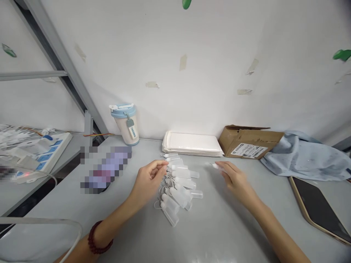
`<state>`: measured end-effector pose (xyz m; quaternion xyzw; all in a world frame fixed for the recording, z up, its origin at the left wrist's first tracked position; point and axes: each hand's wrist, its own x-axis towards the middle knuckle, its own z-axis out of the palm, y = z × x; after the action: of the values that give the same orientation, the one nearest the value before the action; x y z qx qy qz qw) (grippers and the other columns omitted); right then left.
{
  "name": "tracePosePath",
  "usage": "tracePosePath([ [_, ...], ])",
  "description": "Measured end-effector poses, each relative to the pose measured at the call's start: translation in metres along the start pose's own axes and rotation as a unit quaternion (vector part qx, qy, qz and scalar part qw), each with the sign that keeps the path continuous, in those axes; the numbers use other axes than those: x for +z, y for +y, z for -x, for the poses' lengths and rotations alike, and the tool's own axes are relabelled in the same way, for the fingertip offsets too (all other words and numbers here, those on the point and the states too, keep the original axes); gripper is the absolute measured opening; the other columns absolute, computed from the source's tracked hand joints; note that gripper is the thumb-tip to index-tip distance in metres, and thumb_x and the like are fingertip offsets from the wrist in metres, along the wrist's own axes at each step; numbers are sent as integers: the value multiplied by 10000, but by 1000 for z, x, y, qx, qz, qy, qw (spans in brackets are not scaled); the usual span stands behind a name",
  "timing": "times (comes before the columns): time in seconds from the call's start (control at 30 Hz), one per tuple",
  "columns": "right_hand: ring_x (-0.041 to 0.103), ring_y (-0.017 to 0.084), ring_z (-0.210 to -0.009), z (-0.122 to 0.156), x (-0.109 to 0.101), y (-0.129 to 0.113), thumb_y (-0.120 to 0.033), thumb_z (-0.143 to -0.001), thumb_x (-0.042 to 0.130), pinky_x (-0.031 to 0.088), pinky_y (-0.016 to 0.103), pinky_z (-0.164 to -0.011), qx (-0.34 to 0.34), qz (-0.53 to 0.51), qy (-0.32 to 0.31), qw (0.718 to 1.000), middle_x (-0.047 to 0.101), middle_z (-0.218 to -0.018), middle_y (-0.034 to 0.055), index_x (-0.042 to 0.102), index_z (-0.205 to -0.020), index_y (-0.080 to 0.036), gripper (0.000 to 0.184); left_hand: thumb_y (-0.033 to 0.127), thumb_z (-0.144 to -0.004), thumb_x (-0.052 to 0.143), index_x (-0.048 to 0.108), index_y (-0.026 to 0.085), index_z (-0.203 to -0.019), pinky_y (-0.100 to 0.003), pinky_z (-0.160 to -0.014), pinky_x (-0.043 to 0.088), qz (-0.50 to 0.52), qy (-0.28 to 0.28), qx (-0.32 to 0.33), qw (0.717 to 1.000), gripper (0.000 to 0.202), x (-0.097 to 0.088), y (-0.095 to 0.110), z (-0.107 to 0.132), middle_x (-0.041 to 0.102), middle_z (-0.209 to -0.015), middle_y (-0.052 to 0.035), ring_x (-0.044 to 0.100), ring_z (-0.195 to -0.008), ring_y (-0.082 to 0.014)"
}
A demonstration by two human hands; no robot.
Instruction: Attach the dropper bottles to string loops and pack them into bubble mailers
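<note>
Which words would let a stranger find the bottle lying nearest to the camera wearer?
On the grey table, find the left hand, with a dark red bracelet. Just right of it, a pile of bottles runs toward the wall. The bottle lies at the pile's near end; no other is farther from the wall.

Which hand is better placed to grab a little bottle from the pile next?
Probably the left hand: it's right at the bottles, while the right hand is off to the side, holding a small white piece.
</note>
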<state>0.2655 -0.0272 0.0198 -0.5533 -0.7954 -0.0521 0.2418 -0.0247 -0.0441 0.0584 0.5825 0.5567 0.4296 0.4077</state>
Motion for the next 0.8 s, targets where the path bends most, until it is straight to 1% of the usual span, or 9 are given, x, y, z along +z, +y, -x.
tracePosePath([
  [0.07, 619, 177, -916, 1, -11, -25, -248, -903, 376, 506, 296, -760, 10, -130, 7, 991, 642, -1056, 79, 530, -1137, -197, 284, 351, -811, 528, 629, 165, -946, -229, -593, 443, 7, -30, 1, 1000, 250, 1, 1, 4, 606, -707, -8, 578, -688, -145],
  [0.13, 627, 163, -885, 3, -21, -49, -300, -914, 393, 511, 267, -729, 40, -225, -16, 973, 649, -1025, 55, 529, -1139, -220, 276, 353, -820, 528, 623, 173, -976, -219, -566, 428, 15, -72, -3, 997, 256, 3, 1, 9, 578, -667, 8, 551, -640, -129],
  [0.2, 621, 163, -898, 6, -28, -66, -335, -910, 409, 508, 267, -749, 56, -279, -48, 957, 644, -1039, 49, 546, -1125, -231, 275, 360, -831, 523, 605, 180, -1035, -217, -561, 425, 26, -111, -7, 993, 284, 4, 2, 12, 568, -677, 12, 539, -631, -123],
  [0.27, 615, 167, -916, 8, -32, -77, -358, -909, 413, 509, 271, -757, 74, -319, -79, 942, 641, -1061, 51, 549, -1128, -235, 286, 370, -839, 519, 583, 189, -1093, -218, -563, 425, 32, -135, -9, 990, 318, 6, 2, 14, 569, -711, 8, 537, -638, -121],
  [0.37, 610, 170, -930, 10, -33, -83, -381, -912, 399, 514, 276, -761, 97, -370, -113, 917, 632, -1093, 55, 546, -1140, -240, 306, 371, -840, 523, 570, 199, -1132, -218, -566, 422, 27, -145, -9, 989, 343, 8, 3, 16, 576, -749, 2, 543, -655, -122],
  [0.47, 610, 170, -929, 11, -32, -85, -394, -907, 407, 520, 273, -758, 113, -390, -128, 905, 632, -1077, 45, 546, -1141, -256, 306, 367, -841, 523, 594, 188, -1101, -214, -555, 408, 13, -147, -3, 989, 323, 8, 3, 17, 590, -737, -3, 534, -645, -121],
  [0.57, 602, 180, -952, 13, -32, -86, -400, -899, 421, 525, 279, -754, 123, -383, -134, 906, 631, -1061, 42, 549, -1136, -262, 303, 372, -846, 519, 627, 178, -1026, -210, -548, 396, 13, -150, 4, 989, 286, 9, 2, 18, 605, -721, -9, 525, -636, -118],
  [0.7, 595, 173, -963, 15, -33, -86, -387, -899, 426, 521, 267, -751, 109, -380, -135, 908, 620, -1101, 50, 544, -1139, -258, 297, 367, -851, 518, 656, 172, -917, -203, -521, 369, 19, -151, 18, 988, 248, 8, 3, 18, 591, -694, -5, 496, -600, -106],
  [0.8, 601, 169, -924, 15, -33, -87, -377, -901, 425, 527, 254, -713, 104, -376, -138, 910, 631, -1063, 51, 548, -1137, -251, 295, 360, -853, 521, 665, 173, -848, -211, -547, 372, 17, -153, 42, 987, 236, 6, 4, 19, 579, -687, -5, 494, -626, -113],
])
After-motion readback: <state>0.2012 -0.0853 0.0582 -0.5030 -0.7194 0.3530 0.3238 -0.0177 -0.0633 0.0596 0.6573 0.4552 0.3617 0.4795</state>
